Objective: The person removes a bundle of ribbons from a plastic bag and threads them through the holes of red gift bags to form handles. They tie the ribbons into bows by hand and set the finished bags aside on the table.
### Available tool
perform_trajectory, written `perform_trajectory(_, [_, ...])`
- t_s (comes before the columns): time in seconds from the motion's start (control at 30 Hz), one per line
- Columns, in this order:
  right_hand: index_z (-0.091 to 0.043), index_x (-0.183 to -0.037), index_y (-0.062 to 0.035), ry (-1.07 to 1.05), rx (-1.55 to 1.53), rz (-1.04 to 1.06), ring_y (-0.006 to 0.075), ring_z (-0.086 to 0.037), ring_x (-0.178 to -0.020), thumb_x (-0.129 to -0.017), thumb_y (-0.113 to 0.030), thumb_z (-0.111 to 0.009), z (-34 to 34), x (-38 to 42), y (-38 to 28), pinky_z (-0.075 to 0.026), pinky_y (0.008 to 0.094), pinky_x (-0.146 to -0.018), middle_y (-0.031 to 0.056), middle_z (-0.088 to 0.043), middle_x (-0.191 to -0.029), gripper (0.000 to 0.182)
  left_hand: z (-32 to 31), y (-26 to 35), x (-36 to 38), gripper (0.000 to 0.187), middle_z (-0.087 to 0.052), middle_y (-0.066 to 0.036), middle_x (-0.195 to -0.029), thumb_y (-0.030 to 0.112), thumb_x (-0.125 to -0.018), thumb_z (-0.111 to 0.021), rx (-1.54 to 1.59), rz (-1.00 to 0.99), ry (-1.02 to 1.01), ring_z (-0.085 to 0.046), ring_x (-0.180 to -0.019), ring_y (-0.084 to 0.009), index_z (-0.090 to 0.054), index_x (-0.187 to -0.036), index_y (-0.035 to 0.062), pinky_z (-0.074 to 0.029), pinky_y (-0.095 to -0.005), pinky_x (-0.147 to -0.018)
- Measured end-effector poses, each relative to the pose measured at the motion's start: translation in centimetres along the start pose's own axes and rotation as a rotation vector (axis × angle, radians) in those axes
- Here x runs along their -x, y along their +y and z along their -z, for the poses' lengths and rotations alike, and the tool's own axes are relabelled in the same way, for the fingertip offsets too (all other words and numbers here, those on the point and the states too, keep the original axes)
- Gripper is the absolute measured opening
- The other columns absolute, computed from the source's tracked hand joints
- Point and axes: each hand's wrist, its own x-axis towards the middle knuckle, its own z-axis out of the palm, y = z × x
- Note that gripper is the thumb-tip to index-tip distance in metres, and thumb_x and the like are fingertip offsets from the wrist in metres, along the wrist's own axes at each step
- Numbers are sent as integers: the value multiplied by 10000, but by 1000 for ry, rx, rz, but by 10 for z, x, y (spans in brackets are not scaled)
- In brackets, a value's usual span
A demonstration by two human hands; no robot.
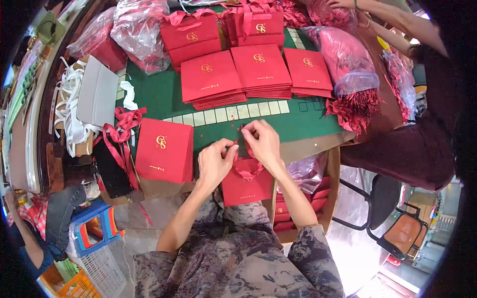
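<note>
A red gift bag [247, 191] with a ribbon handle hangs at the table's front edge, close to my lap. Above it, my left hand [215, 161] is closed in a pinch, with a small bit of red ribbon at the fingertips. My right hand [263, 143] is also pinched, higher up, on a red ribbon [249, 150] that runs down toward the bag. Left of my hands lies a stack of flat red bags [165, 149] with gold lettering. Loose red ribbons [124, 130] drape over the table edge farther left.
Stacks of flat red bags [261, 72] and upright bags with ribbons [191, 39] stand at the back. A plastic bag of red shreds [348, 64] lies right. A white box [98, 94] is left. An open carton [332, 198] stands by my right arm. Another person's arm [405, 17] reaches in.
</note>
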Motion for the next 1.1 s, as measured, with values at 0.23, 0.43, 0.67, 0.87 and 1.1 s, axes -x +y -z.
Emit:
perform_trajectory(0.23, [-629, -854, -41, 31, -26, -38, 290, -625, -763, -864, -182, -697, 0, 7, -5, -486, 407, -695, 112, -609, -803, 157, -4, -4, -4, 133, -571, -87, -553, 200, -870, -699, -50, -31, 15, -528, -436, -211, -702, -860, 68, -401, -357, -461])
perform_trajectory(0.43, [-624, -901, -16, 58, 61, 99, 222, -613, -710, -888, -151, -683, -12, -2, -4, -487, 321, -660, 111, -606, -812, 148, -5, -5, -6, 135, -564, -92, -541, 208, -877, -690, -9, -1, 32, -527, -434, -213, -704, -871, 74, -390, -362, -454])
perform_trajectory(0.67, [-670, -1027, 11, -211, -582, -185, 99, -622, -805, -926, -108, -655, 2, 15, 1, -507, 260, -734, 38, -689, -910, 156, -3, 2, -8, 177, -602, -110, -597, 252, -895, -663, 52, 74, -30, -596, -513, -287, -707, -901, 81, -440, -401, -505])
perform_trajectory(0.87, [-707, -1061, 4, -292, -587, -222, 102, -648, -810, -920, -130, -676, 9, 14, 2, -529, 266, -716, 50, -727, -920, 197, 2, 2, -9, 179, -602, -107, -596, 251, -889, -674, 34, 52, -77, -595, -510, -270, -718, -873, 78, -438, -386, -505])
perform_trajectory(1.1, [-662, -1007, 0, -501, -786, -314, 89, -645, -783, -950, -138, -651, 24, 7, 8, -543, 234, -686, 30, -681, -874, 149, 4, -2, -12, 114, -610, -46, -606, 182, -874, -701, 101, -30, -162, -526, -473, -142, -738, -885, 75, -410, -299, -484])
